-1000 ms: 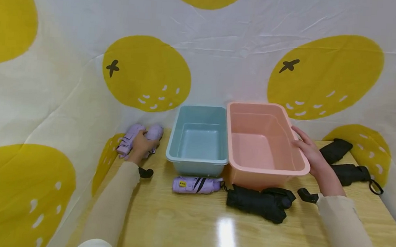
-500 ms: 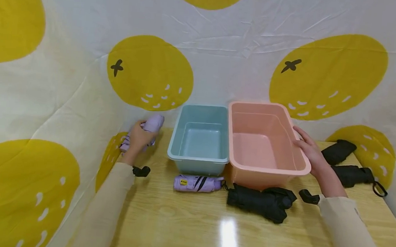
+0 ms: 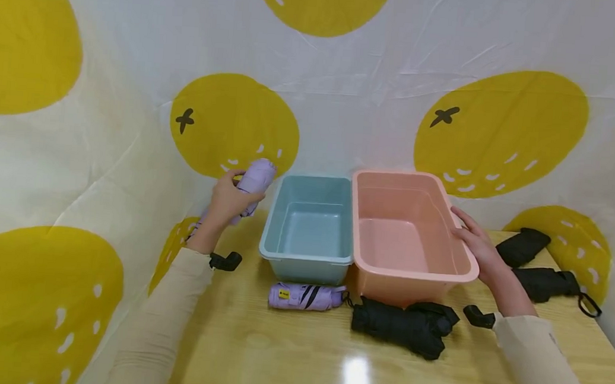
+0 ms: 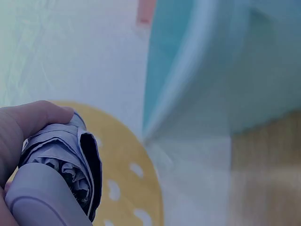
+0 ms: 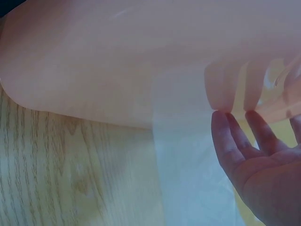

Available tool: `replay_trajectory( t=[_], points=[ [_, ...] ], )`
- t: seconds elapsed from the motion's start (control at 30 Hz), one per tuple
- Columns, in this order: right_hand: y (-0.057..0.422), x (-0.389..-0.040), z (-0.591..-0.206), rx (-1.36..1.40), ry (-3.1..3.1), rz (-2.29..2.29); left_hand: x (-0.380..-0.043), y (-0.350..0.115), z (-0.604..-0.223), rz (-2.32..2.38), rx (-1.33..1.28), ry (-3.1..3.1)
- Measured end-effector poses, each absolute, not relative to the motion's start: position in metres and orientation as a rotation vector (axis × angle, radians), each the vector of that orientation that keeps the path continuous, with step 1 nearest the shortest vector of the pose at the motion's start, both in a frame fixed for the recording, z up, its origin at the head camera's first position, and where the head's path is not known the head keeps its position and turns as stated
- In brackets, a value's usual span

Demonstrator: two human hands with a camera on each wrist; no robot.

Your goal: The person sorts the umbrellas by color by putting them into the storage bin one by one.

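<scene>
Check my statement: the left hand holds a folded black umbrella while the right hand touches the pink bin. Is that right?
No: the folded umbrella in the left hand is light purple, not black, as the head view shows. The right hand does touch the pink bin.

beige long sleeves | black bent wrist pieces | bare hands

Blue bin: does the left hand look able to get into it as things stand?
Probably yes: the left hand, gripping a purple umbrella, is just left of the blue bin. The bin's top is open, and nothing else shows between them.
</scene>
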State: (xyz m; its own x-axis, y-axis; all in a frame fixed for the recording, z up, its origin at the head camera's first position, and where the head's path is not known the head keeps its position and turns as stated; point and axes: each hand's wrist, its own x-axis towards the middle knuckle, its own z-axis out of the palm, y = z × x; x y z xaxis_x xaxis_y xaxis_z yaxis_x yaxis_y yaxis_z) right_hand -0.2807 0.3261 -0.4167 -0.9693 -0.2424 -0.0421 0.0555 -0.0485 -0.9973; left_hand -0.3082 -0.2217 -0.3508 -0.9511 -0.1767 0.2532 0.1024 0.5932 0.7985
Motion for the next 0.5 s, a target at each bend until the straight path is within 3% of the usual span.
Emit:
replay_trajectory(
  t=[0.27, 0.5],
  points=[
    [0.325, -0.293, -0.418, -0.258, 2.038, -2.107, -0.328, -0.179, -0.335, -1.406, -0.023, -2.504],
    [0.317, -0.300, -0.424, -0.231, 2.059, -2.068, -0.338, -0.153, -0.349, -1.437, -0.046, -2.526]
  ],
)
